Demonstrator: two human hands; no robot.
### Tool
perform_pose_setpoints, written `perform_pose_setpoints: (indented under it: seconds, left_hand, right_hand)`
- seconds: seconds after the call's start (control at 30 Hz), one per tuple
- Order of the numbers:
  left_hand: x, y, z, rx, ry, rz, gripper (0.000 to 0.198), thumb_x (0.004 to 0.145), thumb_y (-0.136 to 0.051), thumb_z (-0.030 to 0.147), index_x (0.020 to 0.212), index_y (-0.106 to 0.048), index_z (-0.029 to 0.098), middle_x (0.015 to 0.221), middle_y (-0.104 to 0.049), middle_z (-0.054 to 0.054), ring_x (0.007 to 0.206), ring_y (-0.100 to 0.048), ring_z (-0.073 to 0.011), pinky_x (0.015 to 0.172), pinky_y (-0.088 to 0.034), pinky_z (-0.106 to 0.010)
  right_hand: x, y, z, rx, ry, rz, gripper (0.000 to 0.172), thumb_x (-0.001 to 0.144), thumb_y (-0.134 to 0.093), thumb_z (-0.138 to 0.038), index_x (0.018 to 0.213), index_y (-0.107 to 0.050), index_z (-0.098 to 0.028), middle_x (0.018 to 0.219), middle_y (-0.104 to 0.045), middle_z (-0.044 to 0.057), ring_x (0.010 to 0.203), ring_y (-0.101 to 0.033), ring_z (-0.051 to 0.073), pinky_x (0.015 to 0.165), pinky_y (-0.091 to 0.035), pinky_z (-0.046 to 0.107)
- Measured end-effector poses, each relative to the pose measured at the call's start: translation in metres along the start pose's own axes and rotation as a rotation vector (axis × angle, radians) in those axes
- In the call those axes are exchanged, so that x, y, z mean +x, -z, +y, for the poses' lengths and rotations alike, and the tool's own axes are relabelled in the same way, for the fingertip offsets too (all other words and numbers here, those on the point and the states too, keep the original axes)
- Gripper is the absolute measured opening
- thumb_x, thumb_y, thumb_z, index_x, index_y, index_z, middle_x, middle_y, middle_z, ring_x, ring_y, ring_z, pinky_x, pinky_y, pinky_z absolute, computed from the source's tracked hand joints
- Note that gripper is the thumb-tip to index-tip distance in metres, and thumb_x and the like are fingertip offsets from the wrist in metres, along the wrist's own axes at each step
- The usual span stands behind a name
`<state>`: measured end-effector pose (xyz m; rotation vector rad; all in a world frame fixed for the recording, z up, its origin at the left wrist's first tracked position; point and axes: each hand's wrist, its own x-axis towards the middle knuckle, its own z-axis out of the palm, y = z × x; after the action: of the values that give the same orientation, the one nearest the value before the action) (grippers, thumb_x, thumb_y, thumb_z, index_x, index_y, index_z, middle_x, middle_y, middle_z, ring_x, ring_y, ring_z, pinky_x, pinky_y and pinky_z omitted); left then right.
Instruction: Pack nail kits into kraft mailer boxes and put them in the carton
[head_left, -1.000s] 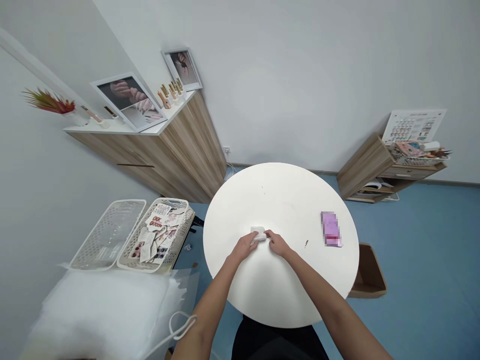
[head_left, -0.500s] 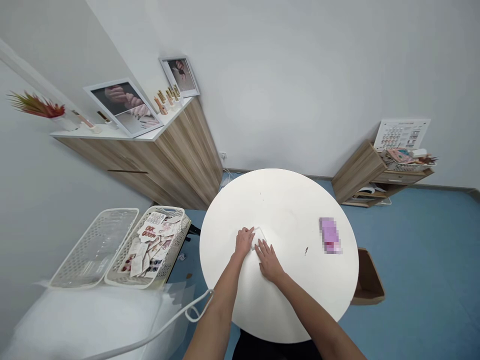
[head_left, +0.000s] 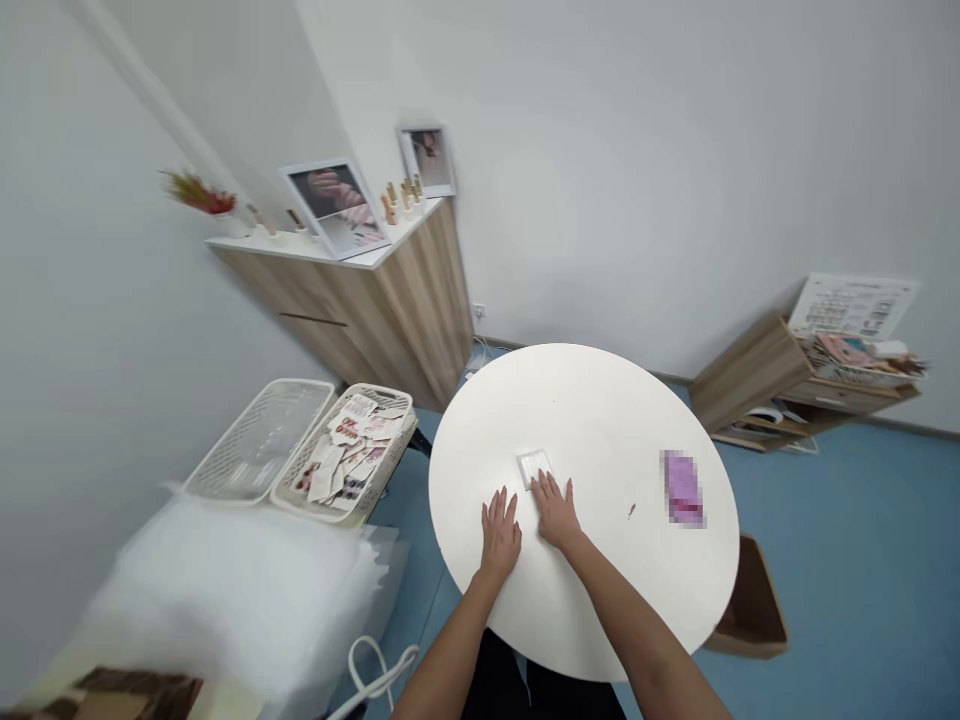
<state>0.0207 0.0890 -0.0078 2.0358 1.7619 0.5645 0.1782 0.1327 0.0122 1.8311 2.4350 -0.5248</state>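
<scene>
A small flat white packet (head_left: 533, 464) lies on the round white table (head_left: 600, 400), left of its middle. The fingertips of my right hand (head_left: 558, 511) rest on the packet's near right edge, fingers stretched out. My left hand (head_left: 500, 532) lies flat on the tabletop, just nearer to me than the packet and apart from it, with its fingers spread and nothing in them. What the packet contains is not clear. Toward the table's right side lies a purple item (head_left: 682, 488), blurred into blocks.
Left stand two white plastic baskets, one (head_left: 259, 440) with clear plastic inside, the other (head_left: 409, 425) full of printed cards. White bagging (head_left: 240, 590) sits nearer. A wooden cabinet (head_left: 420, 300) stands behind, a low shelf (head_left: 750, 370) and a cardboard box (head_left: 757, 600) at right.
My left hand has let go of the packet and moved back toward me onto the tabletop. My right hand stays at the packet. The view has shifted left.
</scene>
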Motion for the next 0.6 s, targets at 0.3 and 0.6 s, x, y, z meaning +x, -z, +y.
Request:
perform_pose_setpoints:
  seconds: [0.3,0.6]
  left_hand:
    - [-0.136,0.083,-0.061,0.052,0.480,0.586,0.049,0.089,-0.038,0.016,0.137,-0.046,0.021,0.142,-0.048,-0.011,0.135,-0.041,-0.0276,0.109,-0.038,-0.052]
    - [-0.312,0.178,-0.094,0.349,0.900,0.875,0.037,0.089,-0.044,0.020,0.123,-0.058,0.017,0.137,-0.052,-0.015,0.129,-0.045,-0.0291,0.107,-0.040,-0.049]
  right_hand:
    - [0.010,0.026,0.026,-0.287,0.100,-0.057,0.064,0.074,-0.045,-0.008,0.137,-0.046,-0.018,0.146,-0.043,0.017,0.135,-0.037,0.032,0.110,-0.011,0.068]
    - [0.026,0.033,-0.121,-0.326,0.513,0.194,0.042,0.081,-0.042,-0.013,0.120,-0.056,-0.014,0.125,-0.054,0.017,0.118,-0.047,0.030,0.105,-0.026,0.052]
